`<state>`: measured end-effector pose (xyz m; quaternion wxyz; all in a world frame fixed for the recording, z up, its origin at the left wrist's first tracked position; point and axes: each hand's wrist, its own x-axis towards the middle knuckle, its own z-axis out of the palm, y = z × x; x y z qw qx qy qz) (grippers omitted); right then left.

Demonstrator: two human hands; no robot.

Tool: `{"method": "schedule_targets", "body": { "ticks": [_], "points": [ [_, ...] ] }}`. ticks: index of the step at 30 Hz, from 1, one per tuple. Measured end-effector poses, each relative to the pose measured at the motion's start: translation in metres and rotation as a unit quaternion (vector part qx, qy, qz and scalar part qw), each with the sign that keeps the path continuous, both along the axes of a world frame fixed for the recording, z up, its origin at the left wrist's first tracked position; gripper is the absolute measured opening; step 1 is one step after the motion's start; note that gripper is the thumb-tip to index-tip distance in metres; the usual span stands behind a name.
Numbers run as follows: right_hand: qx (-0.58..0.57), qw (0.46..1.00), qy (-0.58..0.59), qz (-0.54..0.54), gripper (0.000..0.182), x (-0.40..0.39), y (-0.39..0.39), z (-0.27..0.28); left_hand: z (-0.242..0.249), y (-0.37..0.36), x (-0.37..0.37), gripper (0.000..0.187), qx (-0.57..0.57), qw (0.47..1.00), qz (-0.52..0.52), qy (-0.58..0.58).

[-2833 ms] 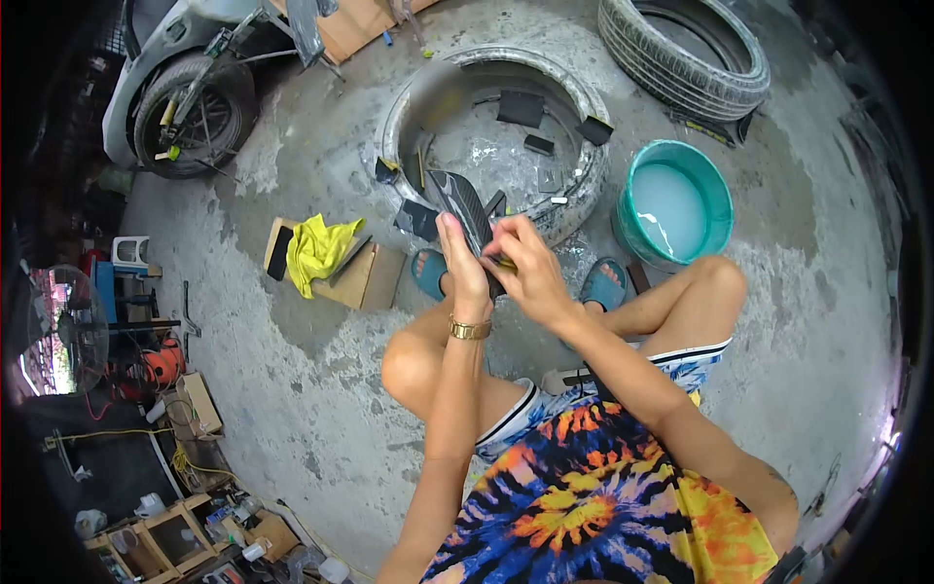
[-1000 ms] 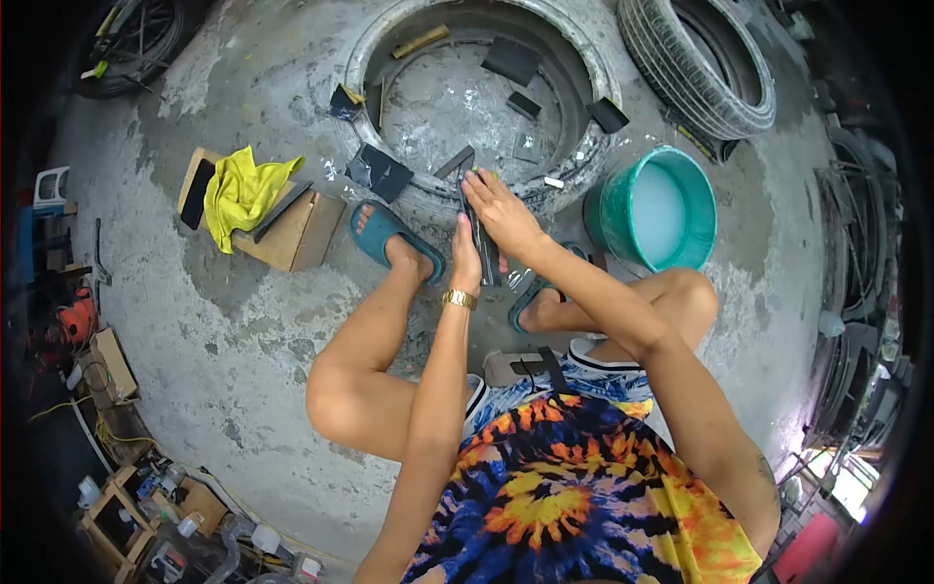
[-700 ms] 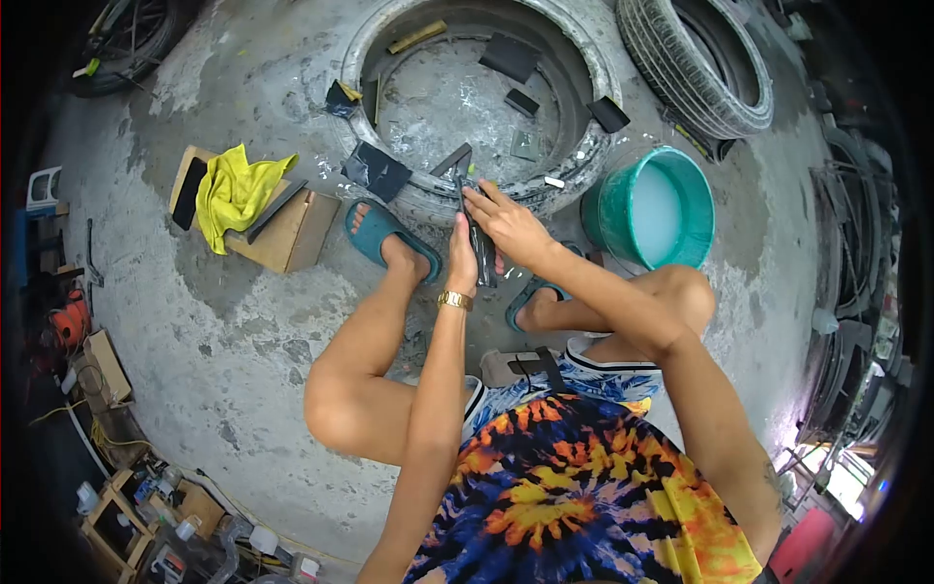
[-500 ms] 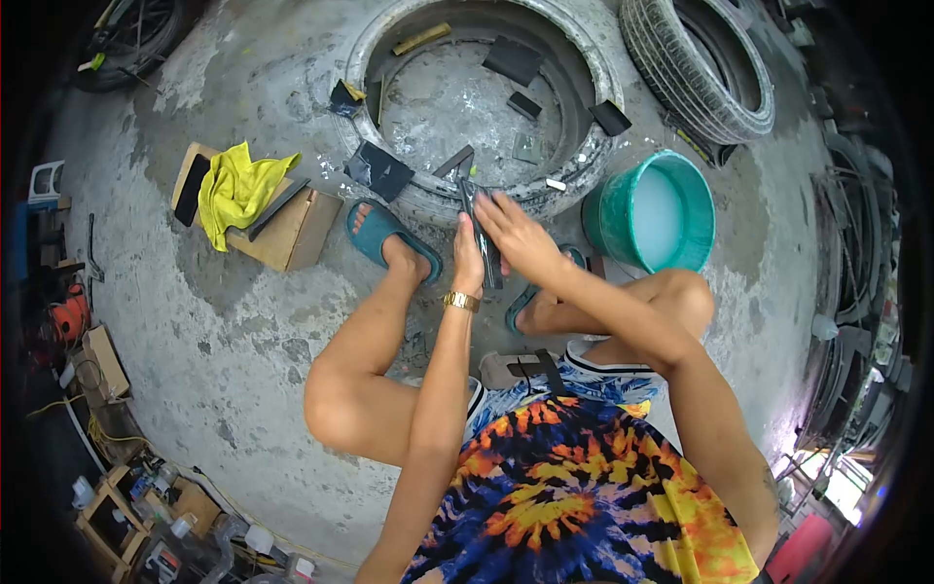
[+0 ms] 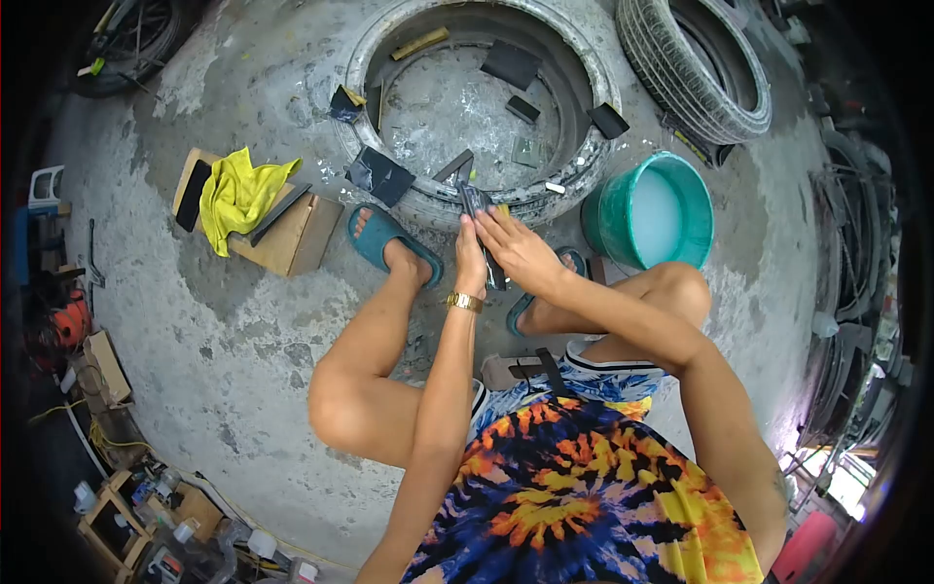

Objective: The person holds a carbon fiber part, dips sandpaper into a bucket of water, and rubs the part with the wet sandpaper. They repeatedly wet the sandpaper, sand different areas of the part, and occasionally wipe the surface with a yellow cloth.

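Observation:
A long, narrow, glossy black piece (image 5: 496, 276) stands tilted between my two hands, in front of the near rim of the tyre lying flat (image 5: 428, 195). My left hand (image 5: 471, 263), with a gold watch (image 5: 464, 302) above it, is closed along the piece's left side. From the right, my right hand (image 5: 520, 255) presses on it with fingers together and slanting up; its thumb is hidden. Dark material shows at the fingertips, and a small yellowish bit peeks out beside them; I cannot make out what these are.
Dark sheets (image 5: 380, 175) and small blocks (image 5: 522, 108) lie on and inside the tyre. A green bucket (image 5: 595, 219) of cloudy water stands at right, a second tyre (image 5: 662, 68) behind it. At left, a yellow cloth (image 5: 238, 195) drapes a wooden box (image 5: 304, 234).
My right hand has slid slightly down along the black piece, and the dark material at its fingertips now shows more. My left hand stays nearly in place.

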<state>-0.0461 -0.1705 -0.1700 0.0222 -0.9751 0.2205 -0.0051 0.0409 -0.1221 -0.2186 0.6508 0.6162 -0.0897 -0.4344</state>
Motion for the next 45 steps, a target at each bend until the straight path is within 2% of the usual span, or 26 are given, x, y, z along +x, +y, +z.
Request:
{"method": "schedule_targets", "body": {
  "ticks": [1, 3, 4, 5, 7, 8, 9, 11, 12, 15, 16, 17, 19, 21, 23, 25, 27, 29, 31, 34, 35, 38, 40, 41, 42, 45],
  "points": [
    [0.051, 0.998, -0.03, 0.019, 0.083, -0.006, 0.004, 0.001, 0.005, 0.002, 0.002, 0.063, 0.001, 1.0, 0.004, 0.004],
    [0.032, 0.998, -0.015, -0.042, 0.066, 0.019, -0.025, -0.004, 0.021, 0.014, 0.019, 0.069, 0.124, 0.953, -0.196, 0.197],
    [0.012, 0.998, 0.003, -0.059, 0.062, 0.03, -0.03, -0.014, 0.012, 0.015, 0.024, 0.069, 0.111, 0.941, -0.241, 0.21],
    [-0.008, 0.997, 0.02, -0.075, 0.059, 0.039, -0.029, -0.021, 0.007, 0.017, 0.017, 0.069, 0.115, 0.941, -0.242, 0.208],
    [-0.002, 0.999, -0.016, -0.044, 0.058, 0.006, 0.0, -0.021, -0.003, 0.006, -0.002, 0.065, 0.02, 0.993, -0.001, 0.117],
    [0.007, 0.999, -0.046, -0.012, 0.057, -0.007, 0.008, -0.02, -0.06, 0.004, -0.004, 0.063, -0.032, 0.993, -0.008, -0.115],
    [0.008, 0.999, -0.041, -0.009, 0.057, -0.008, 0.003, -0.018, -0.043, 0.006, -0.002, 0.063, -0.031, 0.993, -0.005, -0.11],
    [0.048, 0.996, -0.064, -0.025, 0.054, 0.004, -0.013, -0.014, 0.013, 0.014, 0.011, 0.064, 0.069, 0.973, -0.135, 0.176],
    [0.047, 0.995, -0.063, -0.057, 0.051, 0.018, -0.026, -0.02, 0.009, 0.015, 0.013, 0.064, 0.065, 0.966, -0.161, 0.193],
    [0.046, 0.994, -0.065, -0.068, 0.049, 0.012, -0.01, -0.014, 0.009, 0.017, 0.016, 0.063, 0.056, 0.972, -0.152, 0.172],
    [0.041, 0.997, -0.052, -0.045, 0.049, 0.0, 0.004, -0.012, 0.004, 0.014, 0.012, 0.065, 0.005, 0.99, -0.11, 0.085],
    [0.037, 0.997, -0.053, -0.041, 0.049, 0.001, -0.004, -0.019, -0.003, 0.012, 0.016, 0.065, 0.0, 0.991, -0.106, 0.084],
    [0.046, 0.995, -0.084, -0.033, 0.049, 0.009, -0.017, -0.022, -0.009, 0.022, 0.024, 0.068, 0.03, 0.968, -0.211, 0.13],
    [0.079, 0.993, -0.072, -0.04, 0.048, 0.02, -0.041, -0.023, -0.007, 0.02, 0.023, 0.068, 0.043, 0.961, -0.216, 0.167],
    [0.205, 0.974, -0.041, -0.092, 0.045, 0.026, -0.056, -0.021, 0.003, 0.016, 0.017, 0.07, 0.061, 0.969, -0.166, 0.17],
    [0.166, 0.982, -0.049, -0.072, 0.044, 0.018, -0.041, -0.017, -0.008, 0.016, 0.021, 0.072, 0.082, 0.964, -0.181, 0.175],
    [0.058, 0.993, -0.104, -0.022, 0.044, -0.006, 0.004, -0.009, -0.017, 0.014, 0.025, 0.075, 0.137, 0.966, -0.194, -0.105],
    [0.092, 0.99, -0.102, -0.027, 0.044, -0.035, 0.057, -0.018, -0.015, 0.014, 0.026, 0.078, 0.176, 0.942, -0.213, -0.189],
    [0.14, 0.984, -0.093, -0.059, 0.046, -0.027, 0.048, -0.008, -0.034, 0.016, 0.024, 0.075, 0.183, 0.953, -0.199, -0.134],
    [0.126, 0.979, -0.125, -0.096, 0.051, -0.008, 0.027, 0.0, -0.004, 0.015, 0.023, 0.061, 0.077, 0.983, -0.124, 0.113],
    [0.121, 0.977, -0.157, -0.08, 0.051, -0.02, 0.045, -0.006, 0.006, 0.014, 0.026, 0.057, 0.08, 0.983, -0.123, 0.112],
    [0.179, 0.975, -0.115, -0.07, 0.051, -0.042, 0.074, 0.019, 0.004, 0.011, 0.031, 0.056, 0.084, 0.982, -0.143, 0.091],
    [0.184, 0.97, -0.131, -0.09, 0.054, -0.021, 0.034, 0.011, -0.002, 0.016, 0.026, 0.056, 0.032, 0.974, -0.109, 0.196],
    [0.185, 0.966, -0.148, -0.103, 0.057, -0.013, 0.02, 0.008, -0.001, 0.014, 0.028, 0.056, 0.063, 0.976, -0.113, 0.177],
    [0.167, 0.97, -0.141, -0.102, 0.05, -0.009, 0.018, 0.011, -0.008, 0.014, 0.03, 0.056, 0.064, 0.975, -0.113, 0.182],
    [0.16, 0.97, -0.155, -0.094, 0.046, -0.033, 0.065, 0.014, -0.006, 0.011, 0.034, 0.055, 0.077, 0.979, -0.115, 0.151]
  ]
}}
